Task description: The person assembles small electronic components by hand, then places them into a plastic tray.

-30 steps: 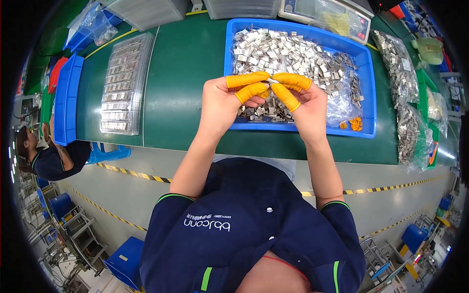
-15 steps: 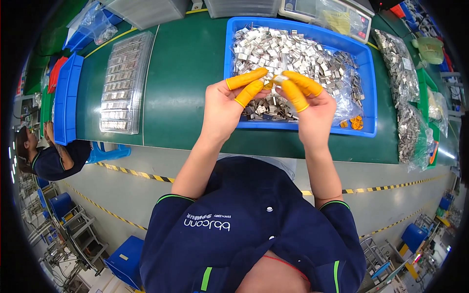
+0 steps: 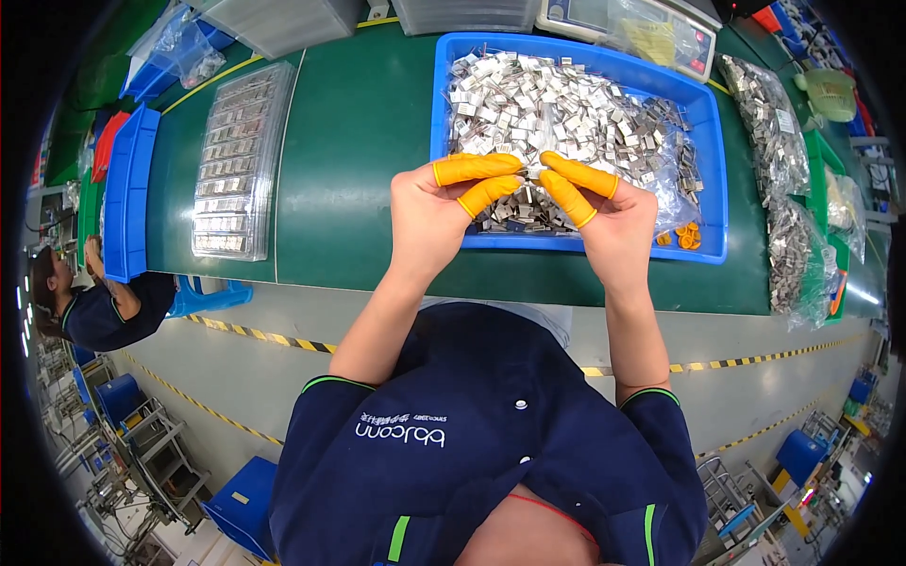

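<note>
Above the front part of a blue bin (image 3: 578, 244), my left hand (image 3: 432, 215) and my right hand (image 3: 615, 226) meet fingertip to fingertip. Yellow finger cots cover the thumb and index finger of each. Between the tips, a small silvery metal part (image 3: 531, 173) is pinched from both sides, mostly hidden by the fingers. Beneath and beyond them, the bin holds a heap of small metal-cased parts (image 3: 543, 99), bright silver at the back and darker at the right and front. Spare yellow finger cots (image 3: 690, 236) lie in its front right corner beside clear plastic film (image 3: 668, 208).
Left on the green table (image 3: 349, 170) is a stack of clear trays (image 3: 236, 160) with rows of parts. Bags of parts (image 3: 788, 250) lie at the right, a scale (image 3: 651, 38) behind the bin. Farther left, past an empty blue bin (image 3: 132, 193), sits another person (image 3: 104, 307).
Both hands have come slightly down toward me, the right also a little to the right. The silvery part has turned and shows less between the fingertips. The blue bin has shifted slightly left.
</note>
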